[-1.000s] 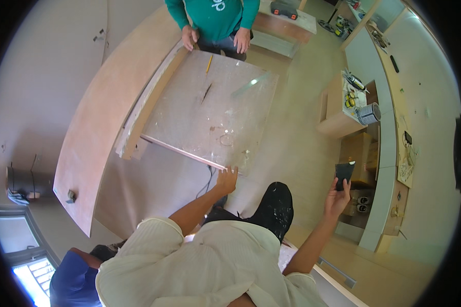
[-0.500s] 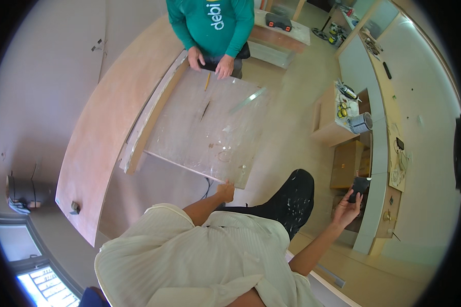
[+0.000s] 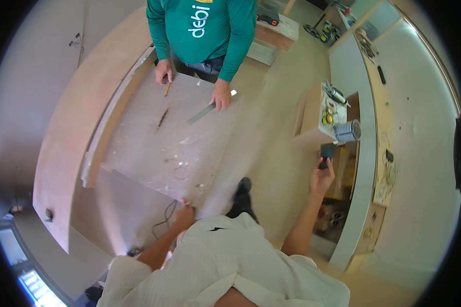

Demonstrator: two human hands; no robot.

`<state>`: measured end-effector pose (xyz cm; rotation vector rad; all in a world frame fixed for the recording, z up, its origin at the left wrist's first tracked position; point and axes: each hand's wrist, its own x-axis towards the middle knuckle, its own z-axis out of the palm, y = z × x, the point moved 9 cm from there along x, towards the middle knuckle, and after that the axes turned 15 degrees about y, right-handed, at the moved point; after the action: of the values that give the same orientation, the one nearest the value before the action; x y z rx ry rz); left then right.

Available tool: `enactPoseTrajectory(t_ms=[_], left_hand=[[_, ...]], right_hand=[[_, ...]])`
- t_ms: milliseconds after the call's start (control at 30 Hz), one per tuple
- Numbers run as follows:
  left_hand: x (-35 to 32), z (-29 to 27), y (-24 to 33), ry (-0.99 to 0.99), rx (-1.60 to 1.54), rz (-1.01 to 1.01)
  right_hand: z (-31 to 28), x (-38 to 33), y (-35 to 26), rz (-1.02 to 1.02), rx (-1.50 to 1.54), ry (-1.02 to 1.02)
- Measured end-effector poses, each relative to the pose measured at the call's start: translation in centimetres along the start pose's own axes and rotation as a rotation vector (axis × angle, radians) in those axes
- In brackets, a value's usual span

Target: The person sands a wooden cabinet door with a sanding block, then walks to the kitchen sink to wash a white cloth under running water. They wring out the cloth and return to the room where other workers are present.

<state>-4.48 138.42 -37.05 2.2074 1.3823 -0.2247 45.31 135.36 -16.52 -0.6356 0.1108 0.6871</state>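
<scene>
Pale floor (image 3: 266, 148) runs up the frame's middle, between the stained tabletop (image 3: 153, 148) at left and the small cabinet (image 3: 305, 117) at right. Your right hand (image 3: 320, 180), right of centre, grasps the black pad (image 3: 327, 151) in its fingers, just below the can (image 3: 348, 131) in the frame. Pinch the pad low, leaving its upper edge free; a light, even grip should control it best. Your left hand (image 3: 185, 217) is at the tabletop's near corner, lower left of centre; blur hides whether its fingers are clenched there. What the can holds does not show. Lower right, a dim shelf (image 3: 343, 204) holds small pale-rimmed things (image 3: 336, 219), too dark to identify.
</scene>
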Motion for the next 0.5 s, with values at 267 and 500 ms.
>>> enactPoseTrajectory(t_ms=[267, 500], left_hand=[[-3.3, 2.6, -1.1, -0.067, 0.124, -0.46], [0.4, 11.6, 5.0, -0.6, 0.195, -0.499]], right_hand=[[2.8, 20.1, 0.4, 0.176, -0.012, -0.047], [-5.1, 24.1, -6.6, 0.198, -0.034, 0.099]])
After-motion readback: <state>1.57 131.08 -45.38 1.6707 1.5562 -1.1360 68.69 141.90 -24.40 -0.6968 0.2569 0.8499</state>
